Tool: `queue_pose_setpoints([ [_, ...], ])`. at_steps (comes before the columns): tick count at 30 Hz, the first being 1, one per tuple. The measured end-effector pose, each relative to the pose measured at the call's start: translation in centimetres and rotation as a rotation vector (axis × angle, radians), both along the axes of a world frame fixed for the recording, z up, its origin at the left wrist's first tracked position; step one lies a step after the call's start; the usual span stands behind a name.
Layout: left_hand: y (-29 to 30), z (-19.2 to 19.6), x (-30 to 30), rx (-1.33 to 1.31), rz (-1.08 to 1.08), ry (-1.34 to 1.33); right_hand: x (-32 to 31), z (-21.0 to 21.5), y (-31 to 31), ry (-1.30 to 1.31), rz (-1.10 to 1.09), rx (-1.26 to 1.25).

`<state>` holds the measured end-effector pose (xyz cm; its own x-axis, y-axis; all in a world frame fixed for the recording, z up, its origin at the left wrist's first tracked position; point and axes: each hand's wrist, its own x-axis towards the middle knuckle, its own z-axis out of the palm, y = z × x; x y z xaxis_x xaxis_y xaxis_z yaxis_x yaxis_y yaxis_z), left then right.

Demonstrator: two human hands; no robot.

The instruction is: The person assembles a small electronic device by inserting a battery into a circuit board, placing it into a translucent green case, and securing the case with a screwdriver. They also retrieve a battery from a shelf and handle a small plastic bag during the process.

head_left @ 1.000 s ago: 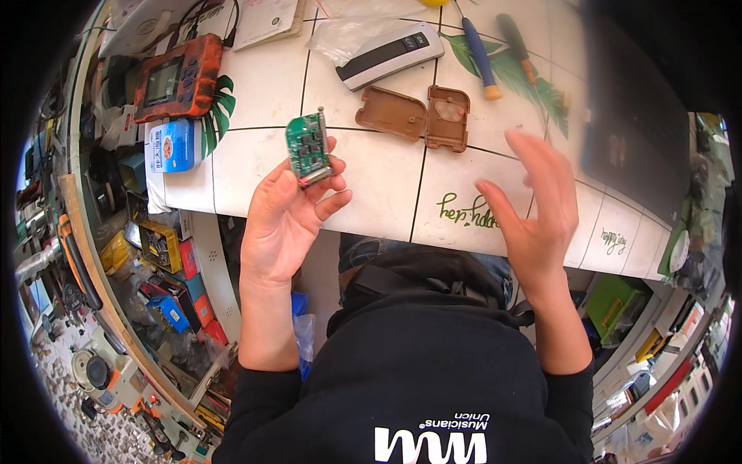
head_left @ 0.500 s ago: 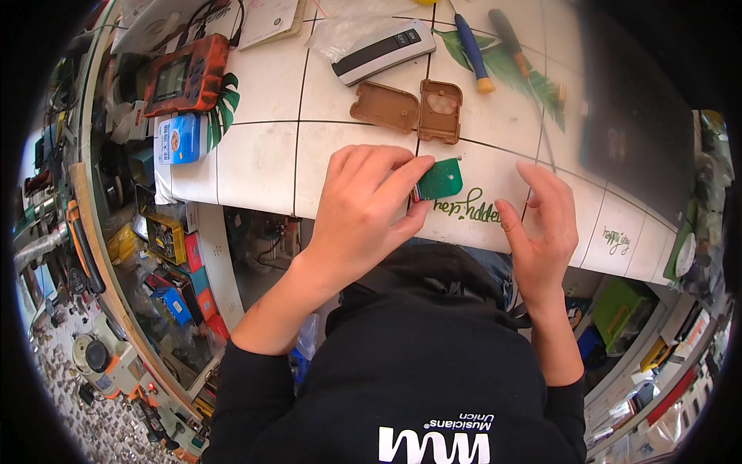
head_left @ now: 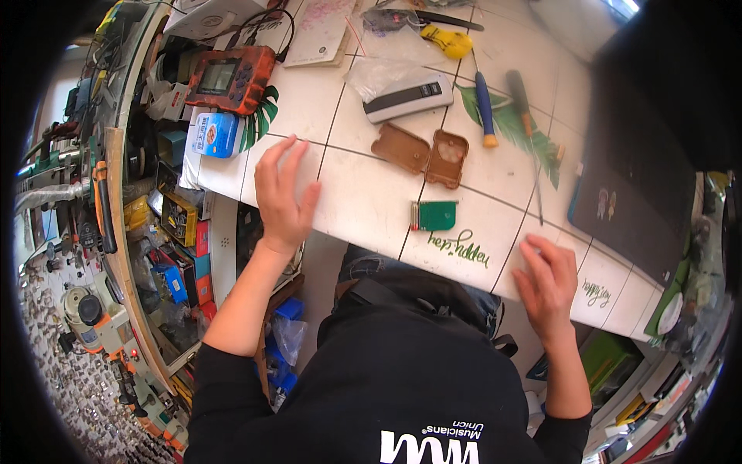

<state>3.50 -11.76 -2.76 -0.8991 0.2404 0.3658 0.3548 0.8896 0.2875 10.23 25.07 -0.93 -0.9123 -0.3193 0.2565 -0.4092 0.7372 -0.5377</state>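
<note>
A white tiled table (head_left: 363, 178) spans the scene, a dark slab (head_left: 638, 185) lying along its right side. Two bare hands reach the near edge — the left hand (head_left: 284, 203) empty, its fingers spread over the tiles, the right hand (head_left: 550, 286) empty too, fingers loosely bent and thumb apart. Whether either one touches the surface cannot be told. A dark-handled screwdriver (head_left: 519, 97) has its tip just beyond the right hand, while an orange handheld device (head_left: 230, 81) sits toward the left end. A grey remote (head_left: 408, 98) lies beyond a brown case (head_left: 401, 148), its two parts side by side. A small green board (head_left: 438, 216) rests on the tiles between the hands — apart from both, just nearer than the case
</note>
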Motion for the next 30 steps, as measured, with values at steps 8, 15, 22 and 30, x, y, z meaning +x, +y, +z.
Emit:
queue_pose_setpoints([
  [8, 0.9, 0.4, -0.2, -0.087, 0.049, -0.103, -0.9, 0.3, 0.4, -0.044, 0.142, 0.086],
  [15, 0.6, -0.1, 0.5, -0.023, 0.068, -0.188, 0.1, -0.4, 0.7, -0.114, 0.137, 0.138],
  [22, 1.4, -2.5, 1.7, 0.054, 0.156, 0.007, 0.9, -1.3, 1.3, -0.109, 0.22, 0.239],
  [30, -0.9, -4.5, 10.6, 0.34, 0.392, 0.417, 0.8, -1.3, -0.4, 0.299, 0.337, 0.666],
])
